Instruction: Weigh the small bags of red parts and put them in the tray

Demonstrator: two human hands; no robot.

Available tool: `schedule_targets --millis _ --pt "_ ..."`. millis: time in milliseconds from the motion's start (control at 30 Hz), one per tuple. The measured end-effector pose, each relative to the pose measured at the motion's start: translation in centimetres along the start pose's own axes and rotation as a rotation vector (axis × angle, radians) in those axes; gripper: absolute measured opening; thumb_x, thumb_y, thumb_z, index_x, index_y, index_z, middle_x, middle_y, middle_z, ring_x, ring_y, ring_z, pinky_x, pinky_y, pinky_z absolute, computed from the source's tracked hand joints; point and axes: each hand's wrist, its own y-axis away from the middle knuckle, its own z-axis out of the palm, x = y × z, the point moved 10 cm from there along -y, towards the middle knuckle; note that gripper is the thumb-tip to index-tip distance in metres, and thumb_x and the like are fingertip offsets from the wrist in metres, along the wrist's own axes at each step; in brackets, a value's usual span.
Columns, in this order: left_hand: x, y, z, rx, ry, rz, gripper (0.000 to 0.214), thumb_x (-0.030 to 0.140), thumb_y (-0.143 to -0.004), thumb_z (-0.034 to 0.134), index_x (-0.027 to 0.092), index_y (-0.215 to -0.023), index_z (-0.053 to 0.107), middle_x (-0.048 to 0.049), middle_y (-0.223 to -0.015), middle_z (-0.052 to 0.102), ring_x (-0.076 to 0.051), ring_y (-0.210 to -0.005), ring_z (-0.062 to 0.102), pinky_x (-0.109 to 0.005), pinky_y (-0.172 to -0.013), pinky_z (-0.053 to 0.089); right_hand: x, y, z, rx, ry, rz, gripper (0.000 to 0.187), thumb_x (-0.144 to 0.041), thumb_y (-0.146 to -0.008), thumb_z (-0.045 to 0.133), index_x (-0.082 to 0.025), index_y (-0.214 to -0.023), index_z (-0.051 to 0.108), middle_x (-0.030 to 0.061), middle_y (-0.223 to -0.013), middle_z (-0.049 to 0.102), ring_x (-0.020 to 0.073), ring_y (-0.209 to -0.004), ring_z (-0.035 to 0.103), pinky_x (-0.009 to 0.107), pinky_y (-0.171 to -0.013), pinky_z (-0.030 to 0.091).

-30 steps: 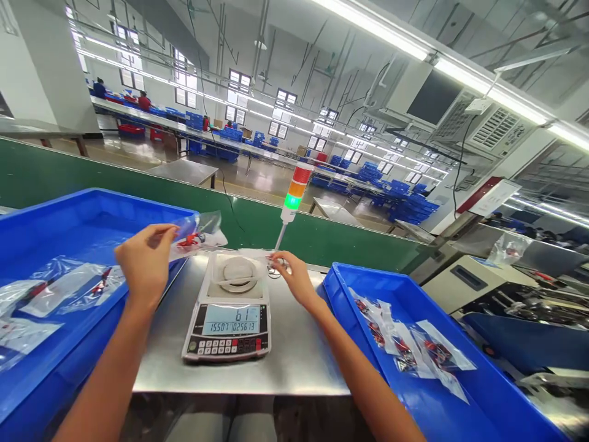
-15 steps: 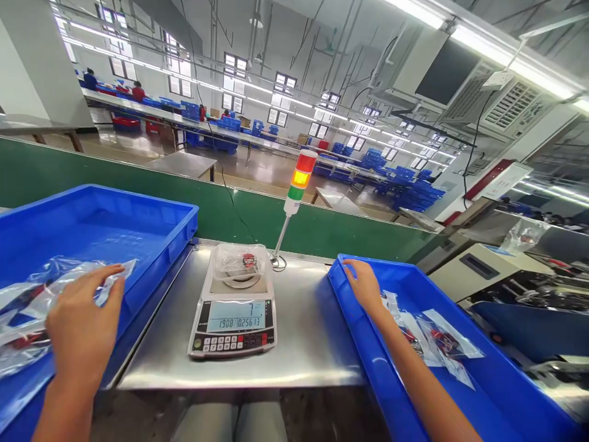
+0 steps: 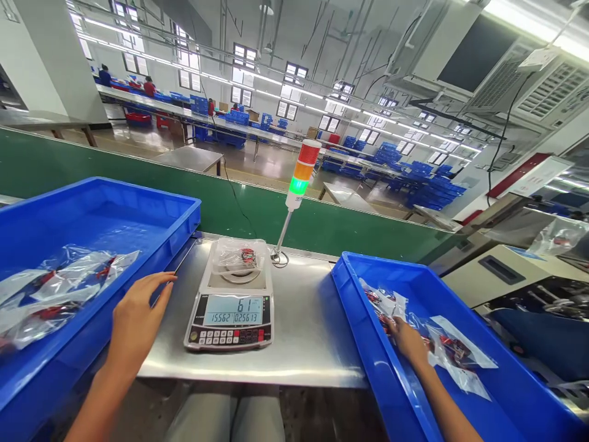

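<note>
My left hand [image 3: 138,316] hovers over the inner edge of the left blue tray, thumb and fingers apart with nothing between them. Several clear plastic bags [image 3: 76,276] with red and dark parts lie in that tray. Inside the right blue tray, my right hand [image 3: 409,344] has its fingers curled on a clear plastic bag [image 3: 391,302]; the fingertips are partly hidden. More bags with red wire-like pieces [image 3: 455,350] lie beside it. Between the trays, a digital scale [image 3: 230,313] reads 61 and carries a clear plastic box [image 3: 230,255] with a red and dark part inside.
The left tray [image 3: 179,221] and right tray [image 3: 352,307] flank a steel table [image 3: 313,331]. Behind the scale rises a signal lamp [image 3: 301,175] lit green. A green partition [image 3: 257,215] runs along the back. A beige machine [image 3: 497,270] stands at the right.
My left hand has moved right, away from the left tray's bags. My right hand has gone from the tray's rim down onto the bags. The scale went from 7 to 61, the lamp from yellow to green.
</note>
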Motion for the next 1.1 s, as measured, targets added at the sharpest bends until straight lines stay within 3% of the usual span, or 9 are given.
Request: schedule_targets --millis 167,367,500,633,733,867,933,1000,1100 --pt "2.8 -0.8 1.3 -0.018 0.023 0.156 0.04 0.052 -0.09 0.044 0.022 -0.099 0.07 -0.0074 -0.111 0.073 -0.029 -0.11 0.066 -0.046 -0.102 0.05 -0.6 1.1 -1.5 -0.044 0.027 -0.004 0.053 -0.028 -0.103 0.025 -0.01 -0.132 0.065 0.0194 -0.122 0.071 0.0351 -0.11 0.069 0.043 -0.091 0.052" --pt "7.0 -2.5 5.5 -0.168 0.013 0.412 0.034 0.038 -0.094 0.041 0.02 -0.102 0.068 -0.0084 -0.115 0.07 -0.028 -0.116 0.062 -0.044 -0.103 0.051 2.3 3.8 -8.6 0.219 0.011 0.05 0.057 -0.037 -0.101 0.024 -0.016 -0.127 0.071 0.019 -0.107 0.075 0.0377 -0.091 0.072 0.046 -0.074 0.052" --pt "6.3 -3.8 7.7 -0.242 -0.003 0.43 0.038 0.02 -0.087 0.035 0.019 -0.104 0.068 -0.0087 -0.118 0.069 -0.026 -0.119 0.06 -0.045 -0.104 0.051 4.6 6.4 -14.6 0.408 -0.146 0.094 0.058 -0.051 -0.095 0.031 -0.02 -0.115 0.076 0.016 -0.077 0.073 0.0375 -0.071 0.068 0.046 -0.063 0.05" --pt "4.9 -5.2 9.1 -0.299 0.072 0.379 0.033 0.019 -0.081 0.042 0.02 -0.097 0.071 -0.009 -0.118 0.07 -0.028 -0.118 0.06 -0.048 -0.106 0.05 2.9 9.4 -19.7 0.477 -0.638 0.061 0.045 -0.061 -0.086 0.05 -0.026 -0.098 0.075 0.0099 -0.088 0.076 0.0332 -0.081 0.072 0.048 -0.074 0.057" --pt "5.1 -6.4 10.2 -0.33 0.182 0.326 0.016 0.026 -0.078 0.055 0.022 -0.079 0.07 -0.0075 -0.112 0.073 -0.029 -0.114 0.063 -0.05 -0.107 0.048 -3.9 10.6 -21.7 0.353 -1.093 -0.062 0.049 -0.068 -0.075 0.069 -0.024 -0.098 0.074 0.0078 -0.098 0.076 0.0275 -0.084 0.073 0.042 -0.076 0.061" --pt "7.1 -8.7 9.8 -0.251 0.263 0.257 0.017 0.035 -0.081 0.06 0.022 -0.077 0.07 -0.0057 -0.104 0.075 -0.025 -0.103 0.068 -0.04 -0.099 0.052 -18.7 11.0 -23.7 0.135 -1.229 -0.384 0.047 -0.064 -0.079 0.072 -0.022 -0.099 0.076 0.0085 -0.101 0.076 0.0244 -0.088 0.072 0.038 -0.079 0.061" --pt "7.9 -10.1 7.7 -0.136 0.291 0.197 0.02 0.036 -0.083 0.06 0.021 -0.087 0.072 -0.0053 -0.102 0.076 -0.024 -0.1 0.069 -0.036 -0.094 0.053 -26.6 11.2 -24.2 0.024 -1.267 -0.596 0.041 -0.059 -0.083 0.07 -0.021 -0.098 0.076 0.008 -0.103 0.076 0.0243 -0.092 0.072 0.039 -0.085 0.06" --pt "8.3 -11.2 4.1 0.027 0.298 0.132 0.02 0.035 -0.084 0.064 0.019 -0.09 0.073 -0.0052 -0.098 0.076 -0.023 -0.096 0.069 -0.033 -0.093 0.052 -33.3 11.5 -24.4 -0.02 -1.282 -0.774 0.035 -0.053 -0.085 0.068 -0.021 -0.096 0.078 0.0063 -0.102 0.077 0.0245 -0.098 0.071 0.039 -0.092 0.057" --pt "7.5 -11.7 -2.1 0.238 0.274 0.057 0.021 0.033 -0.084 0.066 0.015 -0.089 0.073 -0.0076 -0.094 0.075 -0.022 -0.091 0.069 -0.033 -0.093 0.051 -40.7 12.2 -23.3 -0.076 -1.283 -0.948 0.028 -0.045 -0.088 0.064 -0.023 -0.097 0.079 0.0033 -0.108 0.078 0.0241 -0.107 0.069 0.038 -0.1 0.053"
